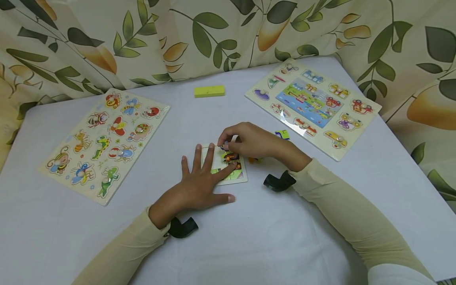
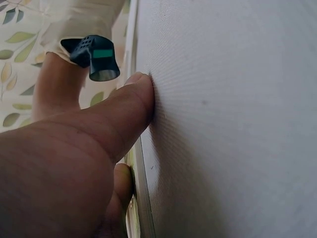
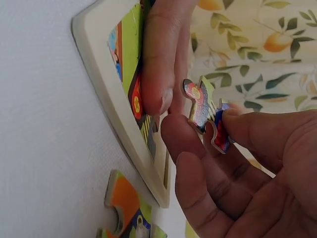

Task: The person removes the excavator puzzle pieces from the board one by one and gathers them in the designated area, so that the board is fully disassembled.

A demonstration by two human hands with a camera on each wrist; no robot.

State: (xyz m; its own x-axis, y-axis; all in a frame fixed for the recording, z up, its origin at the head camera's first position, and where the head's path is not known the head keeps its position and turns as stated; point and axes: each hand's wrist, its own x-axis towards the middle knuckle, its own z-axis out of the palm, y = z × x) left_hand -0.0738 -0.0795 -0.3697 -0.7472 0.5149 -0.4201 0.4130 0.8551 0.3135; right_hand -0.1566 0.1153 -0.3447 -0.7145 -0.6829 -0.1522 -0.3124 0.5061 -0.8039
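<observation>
A small jigsaw tray (image 1: 235, 181) with a pale rim lies on the white table, partly filled with colourful pieces. My left hand (image 1: 197, 189) is spread over it with straight fingers, which rest on the tray and its pieces. In the right wrist view, my right hand (image 3: 247, 173) pinches a jigsaw piece (image 3: 200, 106) between thumb and fingers, tilted just above the tray. From the head view, that hand covers most of this piece. One loose jigsaw piece (image 1: 282, 134) lies beyond my right wrist; another loose piece (image 3: 130, 201) sits beside the tray, mostly hidden under the right arm.
An insect peg puzzle board (image 1: 117, 148) lies at the left, and a vehicle peg puzzle board (image 1: 285, 100) at the back right. A yellow-green block (image 1: 209, 92) sits between them. Leaf-patterned cloth (image 1: 221, 35) hangs behind the table.
</observation>
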